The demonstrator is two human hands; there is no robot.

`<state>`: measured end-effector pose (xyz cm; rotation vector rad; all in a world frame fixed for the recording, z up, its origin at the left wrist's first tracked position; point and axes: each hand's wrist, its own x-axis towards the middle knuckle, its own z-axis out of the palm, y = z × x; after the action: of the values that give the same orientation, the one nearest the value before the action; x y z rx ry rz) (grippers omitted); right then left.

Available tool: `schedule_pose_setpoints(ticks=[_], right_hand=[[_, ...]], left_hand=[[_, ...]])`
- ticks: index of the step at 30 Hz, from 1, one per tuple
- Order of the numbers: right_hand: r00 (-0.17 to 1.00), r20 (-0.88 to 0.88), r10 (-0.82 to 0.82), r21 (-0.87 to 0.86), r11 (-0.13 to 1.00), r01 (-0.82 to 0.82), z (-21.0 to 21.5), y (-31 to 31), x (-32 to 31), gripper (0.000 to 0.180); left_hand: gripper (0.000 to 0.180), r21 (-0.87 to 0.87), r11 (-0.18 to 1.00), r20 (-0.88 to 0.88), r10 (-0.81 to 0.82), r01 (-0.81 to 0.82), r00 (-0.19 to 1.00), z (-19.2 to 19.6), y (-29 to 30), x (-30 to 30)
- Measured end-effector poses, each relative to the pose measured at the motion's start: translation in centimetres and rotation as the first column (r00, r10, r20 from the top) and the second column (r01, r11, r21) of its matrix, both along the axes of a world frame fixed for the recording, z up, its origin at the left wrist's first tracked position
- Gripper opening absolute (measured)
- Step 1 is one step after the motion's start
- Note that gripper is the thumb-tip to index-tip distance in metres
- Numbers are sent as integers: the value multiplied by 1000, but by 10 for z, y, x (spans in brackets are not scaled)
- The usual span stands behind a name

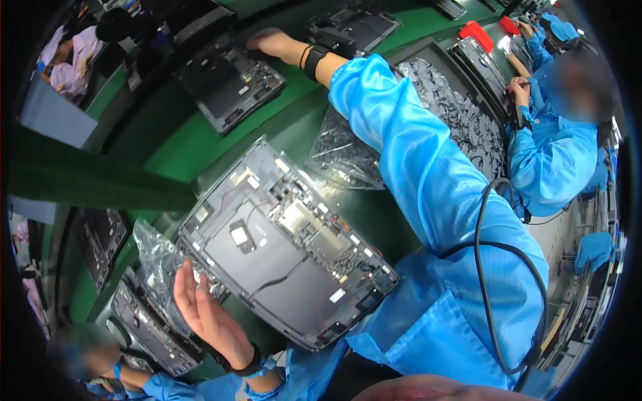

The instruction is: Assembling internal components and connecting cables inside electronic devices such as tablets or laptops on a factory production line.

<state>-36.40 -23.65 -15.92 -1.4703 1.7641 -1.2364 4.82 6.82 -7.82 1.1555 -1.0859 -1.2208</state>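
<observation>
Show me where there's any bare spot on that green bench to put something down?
Bare green belt lies between the opened device in the middle and the dark unit that the right hand reaches. Near the left hand it is crowded: plastic bag and another unit.

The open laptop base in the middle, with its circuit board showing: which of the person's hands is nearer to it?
Left. The left hand is open beside the near-left edge of the open laptop base. The right hand is stretched far across the green belt, at another dark unit.
</observation>
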Motion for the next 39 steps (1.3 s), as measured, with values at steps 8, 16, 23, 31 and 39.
schedule_pose_setpoints(ticks=[8,16,23,31,39], right_hand=[[170,-975,-143,-48,882,469,36,63,-215,30],[832,-517,-203,504,714,487,19,93,-329,60],[959,107,-261,499,849,176,80,117,-272,30],[630,734,-252,123,963,242,104,202,-165,12],[636,733,241,-358,932,61,177,344,55,24]], left_hand=[[43,35,998,47,57,-59,997,-4,-7,6],[41,-14,999,105,42,-41,994,18,-10,-8],[49,-129,988,148,-63,82,987,59,-13,-18],[53,-107,850,-173,-526,515,832,75,-38,-76],[52,32,803,-465,-515,596,720,84,-39,-117]])
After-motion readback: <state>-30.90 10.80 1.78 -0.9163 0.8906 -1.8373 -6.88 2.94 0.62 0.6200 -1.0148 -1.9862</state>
